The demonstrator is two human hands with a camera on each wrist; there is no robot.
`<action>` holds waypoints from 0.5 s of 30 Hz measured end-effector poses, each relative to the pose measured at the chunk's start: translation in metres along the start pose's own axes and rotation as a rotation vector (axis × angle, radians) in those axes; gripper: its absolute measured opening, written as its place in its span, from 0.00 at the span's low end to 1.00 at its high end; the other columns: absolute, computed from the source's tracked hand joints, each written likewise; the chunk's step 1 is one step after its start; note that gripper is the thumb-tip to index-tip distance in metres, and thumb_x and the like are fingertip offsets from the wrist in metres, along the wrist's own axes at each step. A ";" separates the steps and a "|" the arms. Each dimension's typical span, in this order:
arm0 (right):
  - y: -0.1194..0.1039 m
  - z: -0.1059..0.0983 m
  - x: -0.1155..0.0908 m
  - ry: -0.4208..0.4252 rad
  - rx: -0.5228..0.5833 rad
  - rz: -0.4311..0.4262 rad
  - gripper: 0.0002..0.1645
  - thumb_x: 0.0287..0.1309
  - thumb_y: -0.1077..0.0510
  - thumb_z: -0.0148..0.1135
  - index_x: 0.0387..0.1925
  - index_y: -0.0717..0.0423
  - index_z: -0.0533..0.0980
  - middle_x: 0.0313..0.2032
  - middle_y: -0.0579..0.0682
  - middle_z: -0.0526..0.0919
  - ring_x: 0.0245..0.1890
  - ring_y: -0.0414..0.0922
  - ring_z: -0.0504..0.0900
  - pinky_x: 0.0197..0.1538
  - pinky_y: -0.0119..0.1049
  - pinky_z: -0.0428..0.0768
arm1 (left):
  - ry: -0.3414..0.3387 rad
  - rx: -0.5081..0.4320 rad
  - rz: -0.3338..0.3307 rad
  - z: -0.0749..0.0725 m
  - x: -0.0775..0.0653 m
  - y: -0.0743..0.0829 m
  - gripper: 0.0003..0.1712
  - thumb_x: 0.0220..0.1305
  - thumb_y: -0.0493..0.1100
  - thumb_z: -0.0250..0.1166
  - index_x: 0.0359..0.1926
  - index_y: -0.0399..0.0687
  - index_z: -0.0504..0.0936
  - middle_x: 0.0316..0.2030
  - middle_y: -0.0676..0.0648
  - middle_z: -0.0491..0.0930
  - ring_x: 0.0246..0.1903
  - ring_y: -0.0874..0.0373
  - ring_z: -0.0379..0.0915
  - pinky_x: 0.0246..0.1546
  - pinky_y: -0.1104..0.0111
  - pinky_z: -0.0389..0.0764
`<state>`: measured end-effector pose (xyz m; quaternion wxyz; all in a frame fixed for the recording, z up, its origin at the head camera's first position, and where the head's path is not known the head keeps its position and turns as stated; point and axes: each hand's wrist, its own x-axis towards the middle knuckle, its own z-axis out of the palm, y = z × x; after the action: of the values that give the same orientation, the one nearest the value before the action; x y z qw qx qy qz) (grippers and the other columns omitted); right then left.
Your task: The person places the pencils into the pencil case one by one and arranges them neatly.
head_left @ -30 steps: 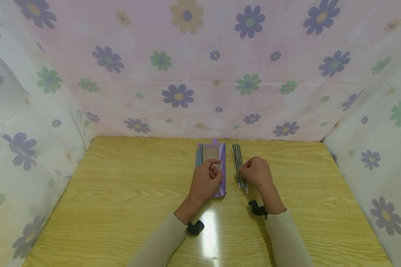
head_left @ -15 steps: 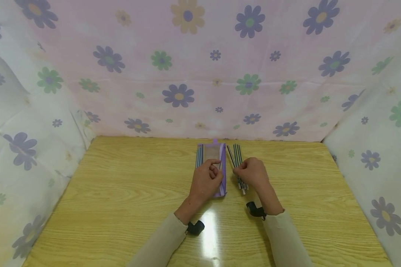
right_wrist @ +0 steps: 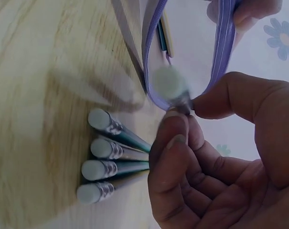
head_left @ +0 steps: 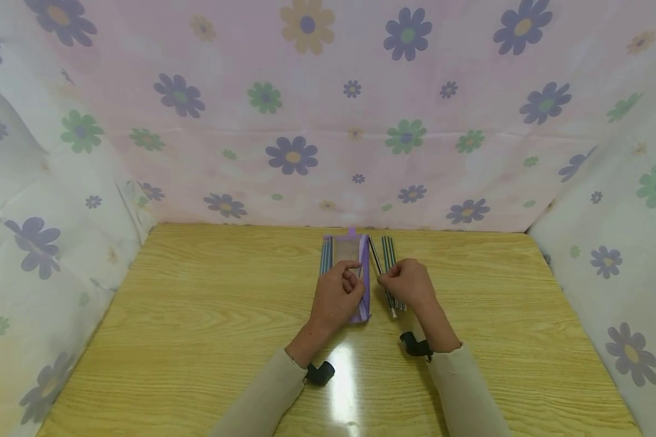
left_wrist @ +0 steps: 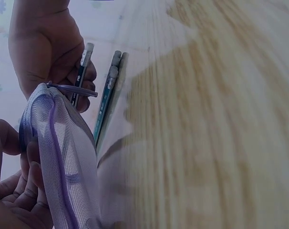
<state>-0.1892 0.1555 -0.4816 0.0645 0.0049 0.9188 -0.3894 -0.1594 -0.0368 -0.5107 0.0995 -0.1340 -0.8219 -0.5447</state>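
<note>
"Where is the slim dark pencil with the white eraser sitting?"

"The right hand is pinching it between thumb and fingers, its eraser end pointing towards five o'clock, its other end towards eleven."

"And that far end?"

"It is reaching right beside the three o'clock edge of the flat purple mesh zip pouch; I can't tell whether they are touching."

"What is the left hand doing?"

"It is clamping thumb and fingers on the pouch's rim, and the mouth is gaping. A row of slim bluish pencils is showing along the nine o'clock side."

"And outside?"

"Four slim white-erasered pencils are lying at three o'clock from the held one, on the yellowish wood-grain surface. At twelve o'clock, a pink flowered cloth is hanging."
</note>
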 end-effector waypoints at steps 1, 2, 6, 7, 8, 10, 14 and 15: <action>0.000 0.001 0.000 0.000 0.011 0.003 0.10 0.61 0.56 0.68 0.30 0.60 0.85 0.26 0.52 0.86 0.23 0.44 0.78 0.27 0.36 0.76 | 0.000 0.001 0.000 0.000 0.000 -0.001 0.19 0.69 0.35 0.65 0.59 0.34 0.83 0.29 0.52 0.82 0.22 0.66 0.77 0.27 0.71 0.80; 0.000 0.001 0.001 0.000 0.023 0.005 0.11 0.61 0.56 0.69 0.31 0.61 0.85 0.27 0.52 0.86 0.23 0.45 0.78 0.27 0.36 0.76 | -0.001 0.001 0.000 0.000 0.001 -0.001 0.19 0.69 0.35 0.65 0.59 0.34 0.83 0.29 0.52 0.82 0.22 0.67 0.77 0.26 0.71 0.80; 0.000 0.004 0.002 -0.007 0.083 0.006 0.11 0.62 0.56 0.69 0.33 0.62 0.86 0.26 0.52 0.85 0.22 0.44 0.78 0.27 0.37 0.77 | -0.002 -0.002 -0.004 0.001 0.001 -0.003 0.20 0.69 0.35 0.64 0.60 0.35 0.83 0.29 0.52 0.82 0.22 0.67 0.77 0.26 0.71 0.80; 0.000 0.005 0.002 -0.009 0.098 0.007 0.11 0.62 0.56 0.69 0.33 0.62 0.87 0.25 0.52 0.85 0.22 0.44 0.77 0.27 0.37 0.76 | -0.001 -0.001 -0.004 0.001 0.002 -0.004 0.20 0.69 0.35 0.64 0.59 0.35 0.83 0.29 0.52 0.82 0.22 0.67 0.77 0.26 0.71 0.80; 0.000 0.006 0.002 -0.013 0.110 0.007 0.11 0.62 0.56 0.69 0.33 0.62 0.87 0.24 0.52 0.85 0.22 0.44 0.77 0.27 0.37 0.76 | 0.000 -0.003 -0.004 0.001 0.002 -0.003 0.20 0.68 0.35 0.65 0.59 0.35 0.83 0.29 0.52 0.82 0.22 0.66 0.77 0.26 0.71 0.80; -0.001 0.008 0.001 -0.016 0.130 0.009 0.11 0.61 0.56 0.68 0.33 0.62 0.87 0.24 0.52 0.84 0.21 0.44 0.77 0.27 0.37 0.77 | -0.001 -0.003 -0.003 0.001 0.001 -0.003 0.20 0.68 0.35 0.65 0.59 0.34 0.83 0.29 0.52 0.82 0.21 0.66 0.77 0.25 0.71 0.80; -0.004 0.011 0.000 -0.001 0.155 0.014 0.11 0.61 0.57 0.67 0.34 0.62 0.87 0.25 0.52 0.86 0.22 0.44 0.79 0.27 0.36 0.77 | -0.005 0.002 -0.003 0.001 0.001 -0.002 0.19 0.69 0.35 0.65 0.59 0.34 0.83 0.29 0.52 0.82 0.21 0.65 0.77 0.24 0.71 0.80; -0.004 0.012 0.000 0.006 0.162 0.014 0.11 0.61 0.58 0.66 0.34 0.63 0.88 0.26 0.53 0.87 0.22 0.44 0.80 0.27 0.36 0.77 | -0.005 0.004 -0.001 0.001 0.001 -0.002 0.19 0.69 0.35 0.65 0.59 0.34 0.83 0.29 0.52 0.82 0.21 0.65 0.77 0.24 0.71 0.80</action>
<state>-0.1879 0.1440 -0.4871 0.0639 0.0177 0.8844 -0.4619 -0.1610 -0.0367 -0.5126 0.0971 -0.1347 -0.8232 -0.5429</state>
